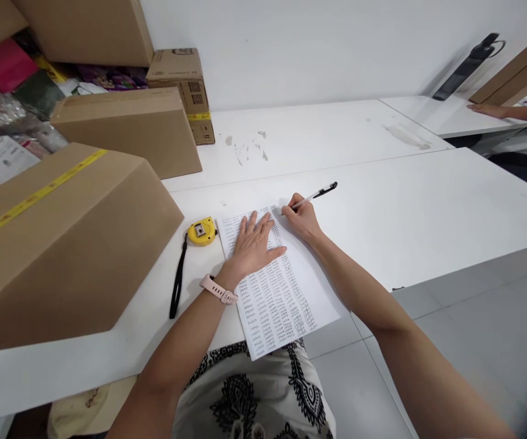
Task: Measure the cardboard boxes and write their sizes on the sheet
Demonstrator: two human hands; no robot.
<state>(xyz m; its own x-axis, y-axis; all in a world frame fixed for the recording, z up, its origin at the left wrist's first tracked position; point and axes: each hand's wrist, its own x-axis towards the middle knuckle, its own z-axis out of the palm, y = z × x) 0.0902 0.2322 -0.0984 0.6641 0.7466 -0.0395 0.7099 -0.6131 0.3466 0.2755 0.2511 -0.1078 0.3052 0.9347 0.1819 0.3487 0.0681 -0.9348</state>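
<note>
A printed sheet of paper point(281, 299) filled with rows of small text lies on the white table point(427, 207), its near end hanging over the table edge. My left hand point(254, 244) rests flat on the sheet's upper part, fingers spread, a pink watch on the wrist. My right hand point(303, 218) grips a pen point(320, 194) with its tip on the top right of the sheet. A yellow tape measure point(202, 231) with a black strap lies just left of the sheet.
Large cardboard boxes stand at left: one with yellow tape point(62, 244), another point(130, 125) behind it, a small one point(185, 91) by the wall. Another person's hand point(489, 110) rests on the far right table beside a flat cardboard box point(516, 70).
</note>
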